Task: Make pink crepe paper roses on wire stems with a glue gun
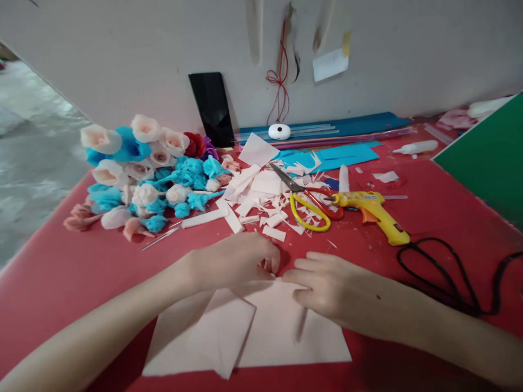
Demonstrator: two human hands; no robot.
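On the red table in front of me lies a pale pink paper sheet (269, 348), with a smaller folded pink piece (229, 326) on its left half. My left hand (241, 258) has its fingers curled in at the sheet's far edge, closed on the paper; its thumb is hidden. Close beside it, my right hand (327, 286) reaches in from the right, fingertips pressed together at the same edge. A narrow raised shape, a fold or roll I cannot tell apart, shows below the right hand.
Pink scraps (265, 188) lie beyond my hands, with scissors (310, 201) and a yellow glue gun (373, 209) with a black cord. Paper flowers (151, 169) pile up at left. A phone (212, 109) leans on the wall by a white earbud case (279, 131). A green board (486, 158) stands right.
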